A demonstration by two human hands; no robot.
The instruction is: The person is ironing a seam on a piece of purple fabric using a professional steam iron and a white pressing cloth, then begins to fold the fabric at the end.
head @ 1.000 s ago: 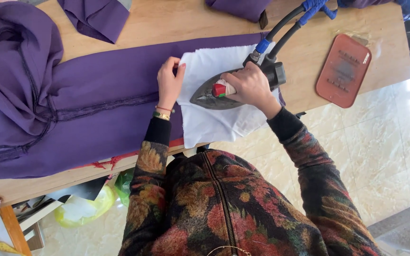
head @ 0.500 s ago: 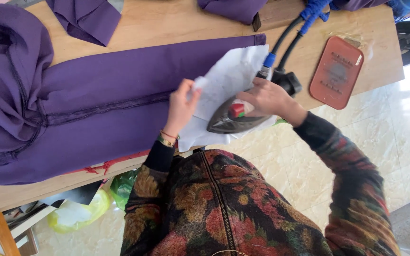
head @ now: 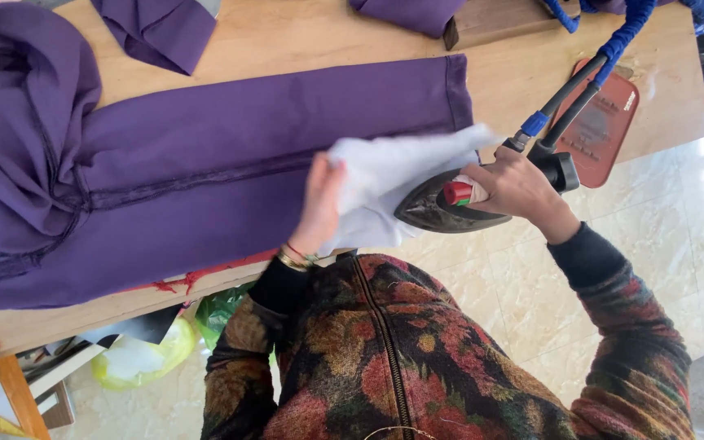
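Pale marble-look floor tiles (head: 653, 269) run beneath the near edge of a wooden table (head: 303, 41), and the person's floral jacket (head: 417, 358) fills the foreground. Just beyond it, the left hand (head: 319, 204) is closed on a white pressing cloth (head: 385, 175), pinching its edge and lifting it off the purple garment (head: 246, 155) spread across the table. The right hand (head: 519, 187) is wrapped tight around the handle of a dark steam iron (head: 437, 208), which sits at the table's near edge, its blue hoses (head: 605, 57) trailing away past a red iron rest (head: 600, 122). The hot soleplate could scorch bare fabric or brush the left fingers as the cloth comes away. Compared with 0.5 s ago, the cloth is raised higher and the iron has slid nearer the edge.
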